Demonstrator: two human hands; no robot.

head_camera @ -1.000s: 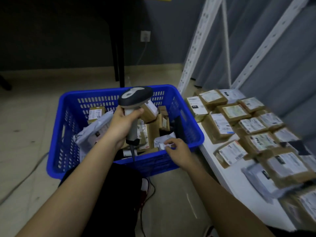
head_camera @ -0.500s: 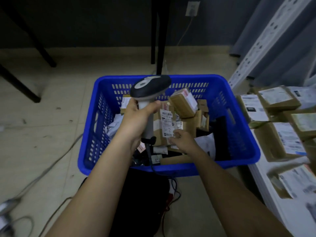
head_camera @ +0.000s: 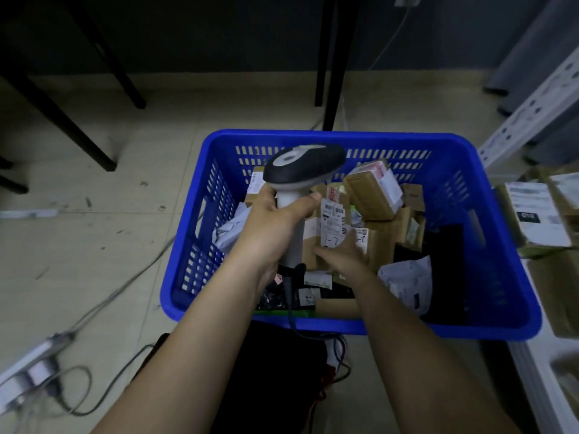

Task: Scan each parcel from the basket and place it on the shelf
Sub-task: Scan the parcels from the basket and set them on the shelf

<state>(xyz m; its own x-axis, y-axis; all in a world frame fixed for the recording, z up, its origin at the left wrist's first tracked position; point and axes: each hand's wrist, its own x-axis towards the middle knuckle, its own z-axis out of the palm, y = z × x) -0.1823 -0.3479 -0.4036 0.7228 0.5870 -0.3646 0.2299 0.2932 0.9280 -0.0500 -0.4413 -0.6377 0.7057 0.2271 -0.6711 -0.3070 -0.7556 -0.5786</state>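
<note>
On the floor ahead of me: one blue plastic basket point(head_camera: 488, 227) with slotted walls, loaded with mixed parcels.

Item 1. Barcode scanner point(head_camera: 302, 170), dark head with grey inlay, pale handle, dark cable trailing from its base over the basket's near rim. My left hand point(head_camera: 275, 233) grips the handle, fingers and thumb wrapped round it, holding the head upright above the basket's left half.

Item 2. Labelled cardboard parcel point(head_camera: 333, 223), standing roughly upright in the middle of the basket, white shipping label with barcode facing me, handwriting near its lower edge. My right hand point(head_camera: 343, 255) is on its lower face, fingers reaching up along the label and thumb out to the left; I cannot tell whether the fingers are hooked round the box or only laid against it.

Item 3. Tilted brown box point(head_camera: 371, 191), just behind and right of item 2, leaning on the boxes under it.

Item 4. White poly mailer point(head_camera: 407, 283), crumpled, at the near right of the basket, beside a dark flat package point(head_camera: 446, 264).

Item 5. Further white mailer point(head_camera: 230, 228) at the basket's left wall, partly hidden by my left wrist.

Right of the basket: white shelf point(head_camera: 539, 371) carrying labelled cardboard parcels point(head_camera: 529, 214), blurred at the frame edge.

Floor, left: grey cables point(head_camera: 125, 286) and a power strip point(head_camera: 31, 368).
</note>
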